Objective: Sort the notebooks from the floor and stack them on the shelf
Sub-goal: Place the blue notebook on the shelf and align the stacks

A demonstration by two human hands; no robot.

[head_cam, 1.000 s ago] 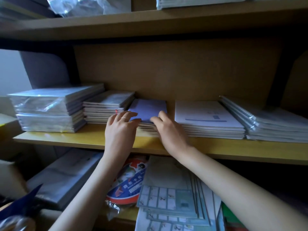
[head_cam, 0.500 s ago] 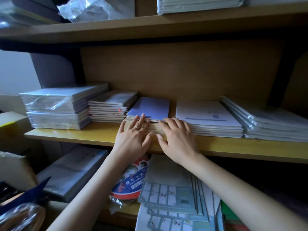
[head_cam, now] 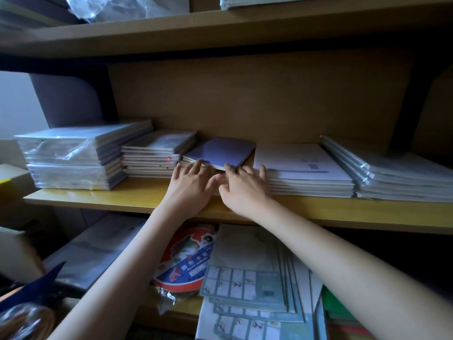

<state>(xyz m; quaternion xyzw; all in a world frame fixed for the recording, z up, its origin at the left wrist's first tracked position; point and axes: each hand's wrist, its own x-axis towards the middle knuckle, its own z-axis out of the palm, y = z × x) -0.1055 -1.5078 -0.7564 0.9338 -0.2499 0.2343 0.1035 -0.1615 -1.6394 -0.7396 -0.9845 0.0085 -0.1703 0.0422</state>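
Head view: both bare hands are up at the middle yellow wooden shelf (head_cam: 98, 196), pressed against the front of a short stack of thin notebooks topped by a purple-blue soft cover (head_cam: 220, 153). That top notebook lies flat but skewed, its long axis running from the front left toward the back right, so one corner juts out over the stack's front edge. The left hand (head_cam: 190, 185) lies flat with fingers spread, a thin ring on one finger, fingertips touching the front left edge of the purple-blue cover; its grip is wide open and closes on nothing. The right hand (head_cam: 245, 186) sits just beside it, thumbs nearly touching, fingers loosely curled with the tips against the stack's front right edge; its grip is open too, pushing rather than clasping.

Just left of the stack sits a pile of grey-covered notebooks (head_cam: 157, 153), and further left a taller bundle wrapped in clear plastic (head_cam: 73, 155). On the right, touching the stack, lies a pile of white-covered books with a blue stripe (head_cam: 304, 168), then plastic-sleeved spiral books (head_cam: 397, 175). On the shelf below lie a round red-and-blue packet (head_cam: 186, 258) and pale grid-printed sheets (head_cam: 245, 283).
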